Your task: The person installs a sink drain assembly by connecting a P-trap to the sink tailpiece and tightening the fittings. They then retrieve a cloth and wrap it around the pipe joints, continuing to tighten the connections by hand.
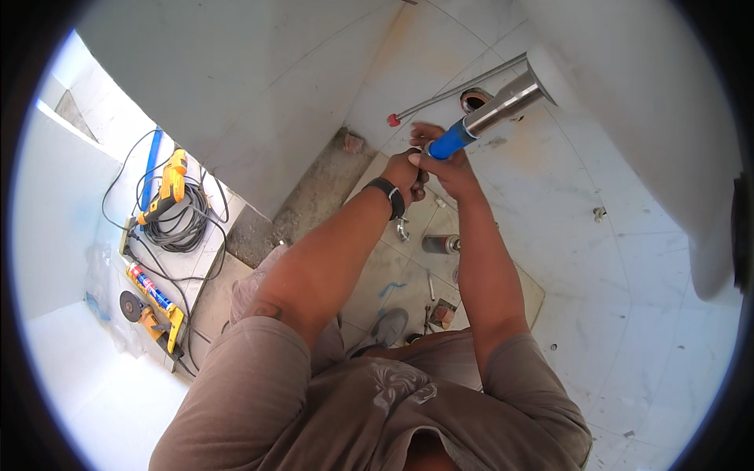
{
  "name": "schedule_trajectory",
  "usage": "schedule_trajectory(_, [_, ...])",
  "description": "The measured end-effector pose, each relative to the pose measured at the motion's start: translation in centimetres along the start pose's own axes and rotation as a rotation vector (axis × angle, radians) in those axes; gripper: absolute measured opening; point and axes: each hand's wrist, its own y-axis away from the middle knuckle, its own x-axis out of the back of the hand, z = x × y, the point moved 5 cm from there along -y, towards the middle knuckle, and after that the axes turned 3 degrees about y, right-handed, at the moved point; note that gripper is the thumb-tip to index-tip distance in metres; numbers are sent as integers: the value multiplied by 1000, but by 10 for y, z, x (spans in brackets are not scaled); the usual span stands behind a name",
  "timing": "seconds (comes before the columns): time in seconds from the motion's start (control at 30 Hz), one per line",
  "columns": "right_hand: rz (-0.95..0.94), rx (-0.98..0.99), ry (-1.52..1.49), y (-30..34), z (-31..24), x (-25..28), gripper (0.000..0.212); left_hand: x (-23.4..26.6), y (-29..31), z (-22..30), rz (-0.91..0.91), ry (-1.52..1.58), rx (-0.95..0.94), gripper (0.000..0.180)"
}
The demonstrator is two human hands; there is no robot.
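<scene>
A shiny chrome drain pipe [506, 106] slants down from a white basin [656, 149] at the upper right. Its lower end is wrapped in or joined to a blue sleeve [451, 141]. Around the lower end of this sleeve my right hand [452, 174] is closed, thumb toward my left hand, with some fingers behind. My left hand [404, 171], with a black watch [389, 196] on the wrist, is closed right beside it at the sleeve's tip. What its fingers grip is hidden. A braided hose [459, 92] with a red end runs just beyond the hands.
A round wall outlet [475, 100] sits behind the drain pipe. On the floor below lie a chrome fitting [403, 229] and a can [441, 244]. At left are a yellow power tool [174, 177], coiled cable [177, 228], a caulking gun [174, 326] and an angle grinder [141, 314].
</scene>
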Motion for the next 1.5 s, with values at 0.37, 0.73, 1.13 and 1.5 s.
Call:
schedule_trajectory(0.37, [677,37,24,6,14,-29,25,4,-22,-8,-90,98,-106,35])
schedule_trajectory(0.73, [530,-272,304,136,67,5,73,14,17,11,107,-369,-63,35])
schedule_trajectory(1.13, [334,-306,271,113,79,-3,52,18,2,26,47,-1097,-611,35])
schedule_trajectory(1.5, [173,-925,588,214,300,19,31,4,59,24,-17,-1055,-511,54])
